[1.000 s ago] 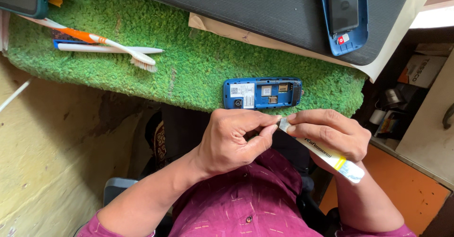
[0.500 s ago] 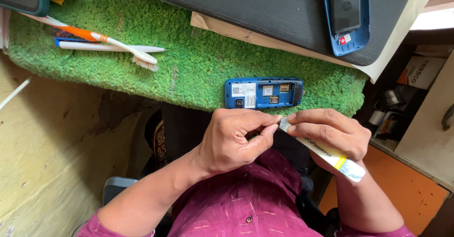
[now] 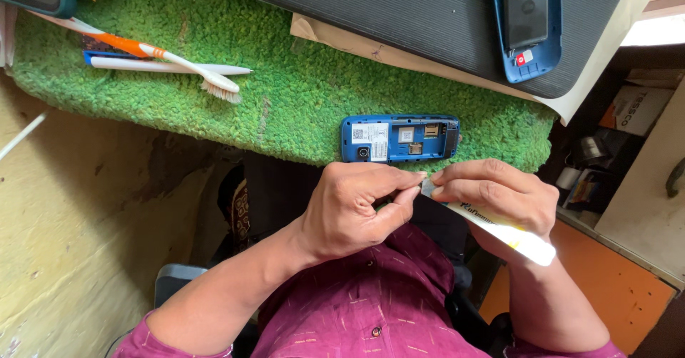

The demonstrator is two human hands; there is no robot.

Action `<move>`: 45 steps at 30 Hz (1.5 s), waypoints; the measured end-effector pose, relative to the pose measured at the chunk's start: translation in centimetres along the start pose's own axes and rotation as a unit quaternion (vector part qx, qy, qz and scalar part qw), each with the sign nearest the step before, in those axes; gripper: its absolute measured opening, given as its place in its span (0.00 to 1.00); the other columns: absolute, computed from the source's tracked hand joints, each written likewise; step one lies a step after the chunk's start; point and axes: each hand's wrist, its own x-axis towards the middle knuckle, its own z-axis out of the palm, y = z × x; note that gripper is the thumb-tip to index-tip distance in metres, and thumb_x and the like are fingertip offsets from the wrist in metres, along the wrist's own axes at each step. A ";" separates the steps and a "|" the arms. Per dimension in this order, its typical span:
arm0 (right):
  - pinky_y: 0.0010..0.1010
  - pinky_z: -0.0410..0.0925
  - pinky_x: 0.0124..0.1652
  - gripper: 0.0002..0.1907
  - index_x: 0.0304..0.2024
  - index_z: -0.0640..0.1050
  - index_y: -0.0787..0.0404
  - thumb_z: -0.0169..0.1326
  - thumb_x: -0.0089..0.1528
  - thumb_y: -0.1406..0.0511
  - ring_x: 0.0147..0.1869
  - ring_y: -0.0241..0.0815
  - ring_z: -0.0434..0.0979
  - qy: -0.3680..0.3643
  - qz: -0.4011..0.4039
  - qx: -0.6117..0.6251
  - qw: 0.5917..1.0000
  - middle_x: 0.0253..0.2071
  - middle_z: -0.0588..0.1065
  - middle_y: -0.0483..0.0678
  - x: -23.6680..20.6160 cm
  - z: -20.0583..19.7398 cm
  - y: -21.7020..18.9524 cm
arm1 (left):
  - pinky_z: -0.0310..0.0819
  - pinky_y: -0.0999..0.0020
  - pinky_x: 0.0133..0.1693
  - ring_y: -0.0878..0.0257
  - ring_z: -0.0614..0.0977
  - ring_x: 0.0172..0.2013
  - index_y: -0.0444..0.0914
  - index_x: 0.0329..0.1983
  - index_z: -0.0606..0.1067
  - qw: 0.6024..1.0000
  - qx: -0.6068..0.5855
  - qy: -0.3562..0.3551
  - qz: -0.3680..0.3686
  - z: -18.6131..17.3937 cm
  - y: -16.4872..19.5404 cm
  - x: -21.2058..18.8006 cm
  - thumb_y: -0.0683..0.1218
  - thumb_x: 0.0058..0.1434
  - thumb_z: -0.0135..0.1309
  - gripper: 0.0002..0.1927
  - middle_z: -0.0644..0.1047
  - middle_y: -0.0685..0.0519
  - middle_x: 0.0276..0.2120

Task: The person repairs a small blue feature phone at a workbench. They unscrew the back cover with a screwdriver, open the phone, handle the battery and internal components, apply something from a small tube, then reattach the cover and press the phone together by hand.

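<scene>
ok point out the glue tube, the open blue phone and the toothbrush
glue tube (image 3: 510, 233), head view, on its white body below the right hand
open blue phone (image 3: 399, 138), head view, on its bare inner back
toothbrush (image 3: 182, 64), head view, on its white neck

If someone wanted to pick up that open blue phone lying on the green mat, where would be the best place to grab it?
Probably across its two long edges near the middle, coming from above. The blue phone lies flat on the green mat with its back off and its insides facing up, so pinching the sides avoids the exposed parts. The near edge sits close to the left hand and right hand.
</scene>
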 end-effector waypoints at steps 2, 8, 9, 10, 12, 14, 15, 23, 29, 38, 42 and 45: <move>0.28 0.78 0.45 0.07 0.37 0.81 0.65 0.63 0.56 0.75 0.44 0.42 0.85 0.012 -0.003 -0.004 1.000 0.40 0.80 0.52 -0.1 0.2 0.0 | 0.79 0.72 0.34 0.63 0.87 0.31 0.32 0.45 0.81 1.000 0.007 -0.001 0.013 0.0 0.0 0.1 0.37 0.62 0.60 0.08 0.84 0.46 0.34; 0.25 0.77 0.42 0.06 0.38 0.81 0.64 0.63 0.58 0.74 0.44 0.42 0.85 0.037 0.000 -0.021 0.999 0.40 0.80 0.52 -0.4 0.3 0.1 | 0.79 0.74 0.33 0.66 0.86 0.31 0.32 0.45 0.81 1.000 -0.019 -0.005 -0.007 0.0 0.1 0.0 0.37 0.63 0.60 0.08 0.84 0.47 0.34; 0.26 0.77 0.43 0.06 0.38 0.81 0.64 0.63 0.58 0.74 0.44 0.42 0.85 0.034 -0.001 -0.013 0.999 0.40 0.80 0.53 -0.4 0.2 0.1 | 0.79 0.74 0.33 0.67 0.86 0.30 0.32 0.45 0.81 1.000 -0.021 -0.001 -0.009 0.1 0.1 0.0 0.37 0.63 0.60 0.08 0.84 0.48 0.34; 0.27 0.78 0.44 0.06 0.38 0.81 0.64 0.62 0.58 0.74 0.45 0.42 0.85 0.031 -0.003 -0.004 1.000 0.40 0.80 0.53 -0.5 0.2 0.1 | 0.78 0.74 0.31 0.68 0.85 0.29 0.32 0.44 0.81 1.000 -0.022 0.000 -0.016 0.1 0.2 0.0 0.37 0.63 0.60 0.07 0.84 0.48 0.33; 0.28 0.78 0.45 0.06 0.38 0.81 0.64 0.62 0.58 0.74 0.45 0.42 0.85 0.026 -0.002 0.000 1.000 0.40 0.80 0.53 -0.6 0.0 0.2 | 0.75 0.75 0.29 0.69 0.83 0.27 0.32 0.43 0.82 0.999 -0.025 0.002 -0.031 0.1 0.2 0.0 0.37 0.62 0.61 0.07 0.84 0.49 0.31; 0.28 0.78 0.44 0.06 0.37 0.81 0.64 0.62 0.58 0.75 0.44 0.42 0.85 0.021 0.004 -0.010 1.000 0.39 0.81 0.52 -0.6 -0.1 0.2 | 0.76 0.75 0.30 0.70 0.83 0.27 0.32 0.43 0.81 0.999 -0.026 0.002 -0.029 0.0 0.2 0.0 0.38 0.63 0.60 0.06 0.84 0.49 0.31; 0.28 0.78 0.44 0.06 0.37 0.81 0.64 0.62 0.58 0.75 0.44 0.42 0.85 0.024 -0.001 -0.005 1.000 0.40 0.80 0.53 -0.6 -0.1 0.2 | 0.76 0.75 0.30 0.70 0.83 0.28 0.32 0.43 0.81 0.999 -0.026 0.001 -0.028 0.0 0.2 0.1 0.38 0.63 0.60 0.06 0.83 0.49 0.31; 0.28 0.78 0.44 0.05 0.37 0.81 0.66 0.63 0.59 0.73 0.44 0.43 0.86 0.028 -0.022 0.006 0.999 0.39 0.81 0.54 -0.6 0.1 0.4 | 0.77 0.76 0.30 0.70 0.83 0.28 0.32 0.43 0.82 0.999 -0.026 0.003 -0.042 0.3 0.4 0.1 0.37 0.63 0.61 0.06 0.84 0.50 0.31; 0.29 0.78 0.43 0.07 0.39 0.82 0.65 0.64 0.58 0.72 0.44 0.44 0.86 0.030 -0.028 -0.004 0.999 0.39 0.81 0.54 -0.7 0.1 0.4 | 0.78 0.76 0.31 0.71 0.84 0.29 0.33 0.44 0.81 0.999 -0.024 0.010 -0.033 0.4 0.5 0.1 0.37 0.63 0.60 0.07 0.84 0.50 0.32; 0.28 0.78 0.43 0.10 0.38 0.83 0.66 0.67 0.55 0.72 0.42 0.43 0.85 0.046 -0.089 -0.001 0.995 0.39 0.80 0.56 -0.6 0.3 0.9 | 0.82 0.77 0.35 0.69 0.87 0.33 0.32 0.45 0.81 0.999 -0.040 0.010 -0.033 0.5 0.3 0.0 0.37 0.63 0.60 0.08 0.85 0.50 0.35; 0.28 0.78 0.43 0.10 0.38 0.83 0.64 0.67 0.54 0.72 0.42 0.43 0.84 0.040 -0.068 -0.016 0.997 0.39 0.80 0.55 -0.6 0.2 0.9 | 0.83 0.76 0.36 0.68 0.87 0.33 0.32 0.45 0.81 0.997 -0.046 0.005 -0.054 0.5 0.1 -0.2 0.37 0.62 0.61 0.09 0.84 0.50 0.33; 0.28 0.77 0.43 0.11 0.37 0.82 0.64 0.68 0.53 0.72 0.42 0.42 0.84 0.033 -0.056 -0.014 0.998 0.39 0.80 0.53 -0.5 0.0 0.7 | 0.84 0.76 0.37 0.67 0.88 0.35 0.31 0.46 0.81 0.997 -0.048 0.006 -0.054 0.5 -0.1 -0.2 0.38 0.63 0.62 0.09 0.85 0.49 0.35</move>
